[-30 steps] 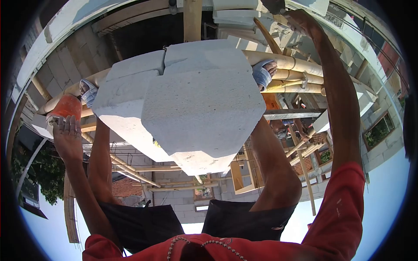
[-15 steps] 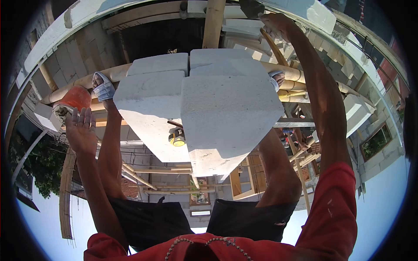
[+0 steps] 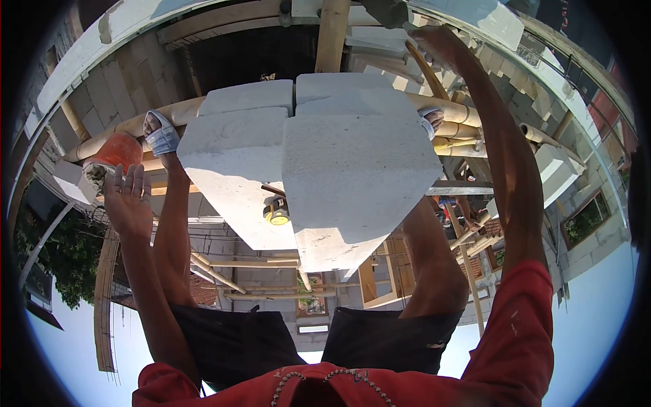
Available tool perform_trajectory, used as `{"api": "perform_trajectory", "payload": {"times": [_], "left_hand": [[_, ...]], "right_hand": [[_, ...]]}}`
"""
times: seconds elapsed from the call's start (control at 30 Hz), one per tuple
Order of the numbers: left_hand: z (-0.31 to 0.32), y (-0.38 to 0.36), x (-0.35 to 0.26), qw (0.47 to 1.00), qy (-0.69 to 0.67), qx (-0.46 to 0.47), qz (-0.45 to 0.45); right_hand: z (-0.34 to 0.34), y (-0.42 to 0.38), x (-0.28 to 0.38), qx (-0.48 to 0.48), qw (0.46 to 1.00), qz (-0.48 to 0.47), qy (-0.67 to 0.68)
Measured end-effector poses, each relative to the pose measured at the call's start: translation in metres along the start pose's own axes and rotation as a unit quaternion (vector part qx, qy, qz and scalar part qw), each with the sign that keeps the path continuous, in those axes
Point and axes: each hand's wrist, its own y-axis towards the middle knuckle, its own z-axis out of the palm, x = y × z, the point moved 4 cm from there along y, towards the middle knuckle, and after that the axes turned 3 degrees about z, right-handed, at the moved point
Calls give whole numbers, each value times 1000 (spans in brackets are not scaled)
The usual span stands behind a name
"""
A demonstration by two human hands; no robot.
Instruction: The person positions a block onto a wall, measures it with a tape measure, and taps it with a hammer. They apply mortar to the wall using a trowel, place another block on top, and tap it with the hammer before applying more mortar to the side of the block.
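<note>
My left hand (image 3: pixel 129 210) is open, palm showing and fingers stretched out, just beside the mouth of an orange bucket (image 3: pixel 121 150) that has grey mortar (image 3: pixel 95 176) at its rim. At the top right, my right hand (image 3: pixel 437 42) is closed round the handle of a trowel (image 3: pixel 385 12), whose dark grey blade is partly cut off by the view's edge. Large white blocks (image 3: pixel 359 156) fill the middle between my legs. On one of them lie a yellow and black tape measure (image 3: pixel 277 211) and a thin brown stick (image 3: pixel 272 190).
Bamboo poles (image 3: pixel 115 132) run beneath my feet, which wear pale sandals (image 3: pixel 161 139). A wooden post (image 3: pixel 332 41) stands beyond the blocks. Another white block (image 3: pixel 556 173) lies at the right. Below are a wooden frame (image 3: pixel 386 278) and another person's arm (image 3: pixel 468 211).
My right hand and the trowel have shifted slightly up and left. My left hand stays by the bucket, nearly unmoved. The blocks and tape measure stay in place.
</note>
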Motion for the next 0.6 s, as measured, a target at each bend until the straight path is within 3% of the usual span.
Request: {"api": "perform_trajectory", "payload": {"times": [0.17,0.23,0.3,0.4,0.53,0.6], "left_hand": [[-1,3,2,1000,7,8,-4],[1,1,4,1000,14,10,-5],[3,-2,5,1000,28,11,-6],[3,1,7,999,28,26,-5],[4,-3,10,999,22,25,-3],[5,-3,10,999,22,27,-5]], "right_hand": [[-14,-27,-36,37,995,83,34],[-27,-24,-54,-10,998,62,15],[-35,-15,-64,-58,987,125,77],[-45,8,-61,-39,998,44,-8],[-31,8,-38,-30,994,93,53],[-18,6,-21,-46,995,69,55]]}}
